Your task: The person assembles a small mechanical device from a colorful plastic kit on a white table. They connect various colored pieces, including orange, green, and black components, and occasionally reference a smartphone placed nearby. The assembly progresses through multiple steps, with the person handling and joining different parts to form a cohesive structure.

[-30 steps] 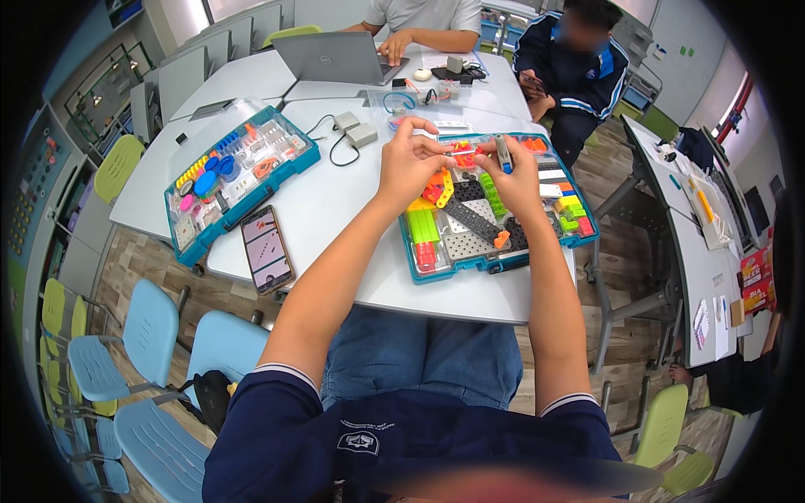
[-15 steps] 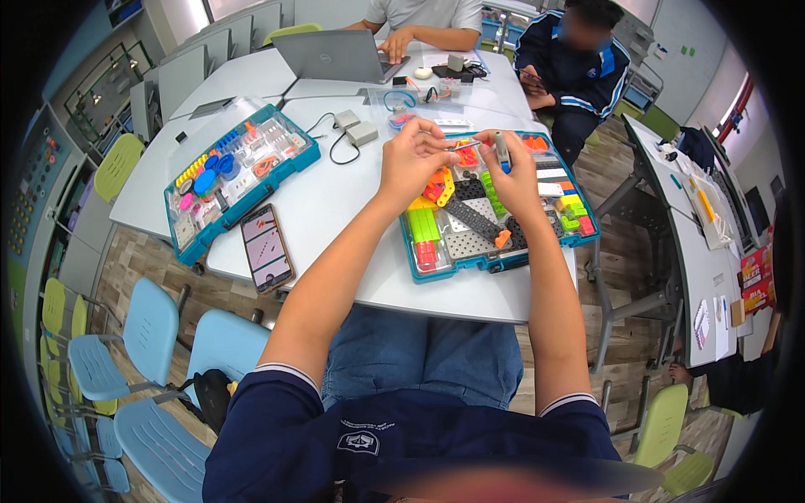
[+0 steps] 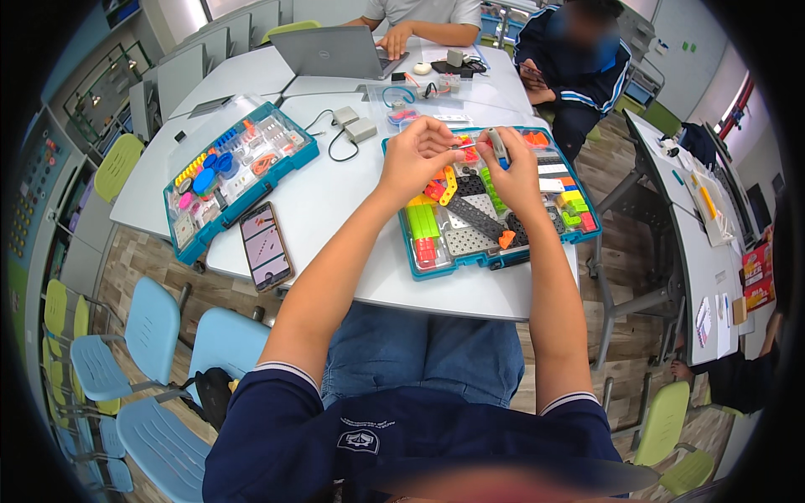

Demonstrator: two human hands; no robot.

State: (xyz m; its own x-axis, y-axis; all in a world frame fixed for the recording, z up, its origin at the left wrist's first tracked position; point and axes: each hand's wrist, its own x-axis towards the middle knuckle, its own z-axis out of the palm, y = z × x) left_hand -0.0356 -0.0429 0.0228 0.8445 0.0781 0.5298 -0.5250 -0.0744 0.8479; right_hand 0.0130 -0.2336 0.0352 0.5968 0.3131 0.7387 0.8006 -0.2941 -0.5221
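Note:
Above the teal parts case [image 3: 453,271], my right hand [image 3: 516,172] is wrapped round a screwdriver [image 3: 501,146] with a grey and blue handle. Its thin metal shaft points left toward my left hand [image 3: 417,159]. The thumb and fingertips of that hand are pinched together at the shaft's end; what they hold is too small to name. Beneath both hands, a dark grey perforated beam [image 3: 475,220] lies slanted over the case, with yellow pieces at its upper end and an orange piece [image 3: 506,239] at its lower end. Green, red and grey building parts fill the compartments.
A second teal case [image 3: 189,251] with coloured parts stands on the left of the white table [image 3: 352,251]. Near it lies a phone [image 3: 267,246]. Grey cabled modules [image 3: 360,130] and a laptop [image 3: 331,54] are farther back, where two other people sit.
My right hand has tilted the screwdriver's handle slightly and shifted a little. My left hand stays nearly in place, still pinched at the shaft's end.

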